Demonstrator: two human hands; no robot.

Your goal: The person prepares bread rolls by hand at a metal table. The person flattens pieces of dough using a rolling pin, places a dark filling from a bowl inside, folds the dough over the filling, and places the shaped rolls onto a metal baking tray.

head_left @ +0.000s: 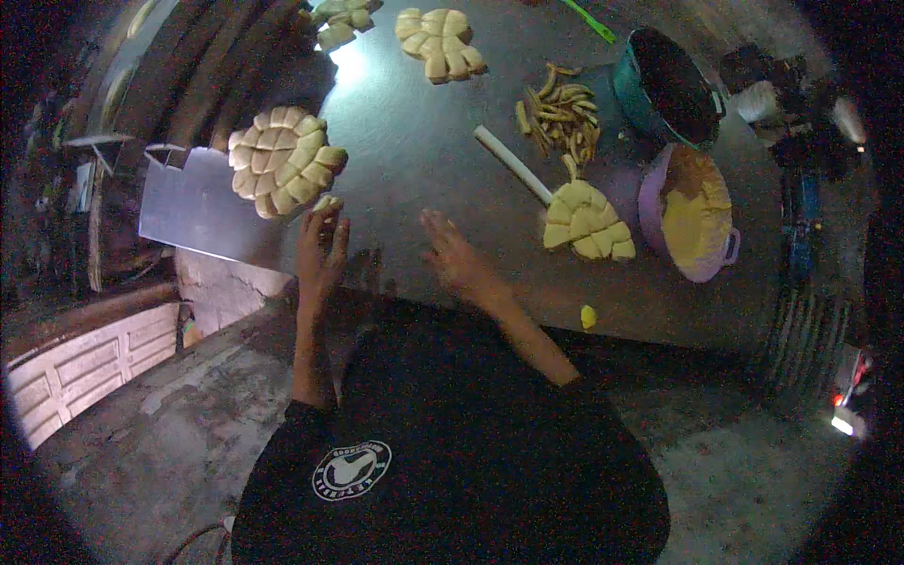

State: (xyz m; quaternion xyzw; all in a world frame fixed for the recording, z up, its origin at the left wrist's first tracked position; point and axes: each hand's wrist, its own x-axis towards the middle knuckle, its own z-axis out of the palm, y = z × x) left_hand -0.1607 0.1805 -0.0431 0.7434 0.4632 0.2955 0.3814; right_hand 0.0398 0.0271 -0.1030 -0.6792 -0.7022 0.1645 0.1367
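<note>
Dough pc [328, 203]: fwd of our L hand [322, 259]; R hand [457, 264] farther.
Fingers [341, 237]: L parted, pinch unclear; R loosely spread.

4 dough clusters [285, 160] [440, 44] [588, 222] [341, 23], 2 pots [632, 87] [652, 195], 2 hands [321, 259] [460, 266]

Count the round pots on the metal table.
2: a teal round pot at the upper right, and a lilac round pot just below it in the picture. More could be hidden in the darkness at right.
</note>
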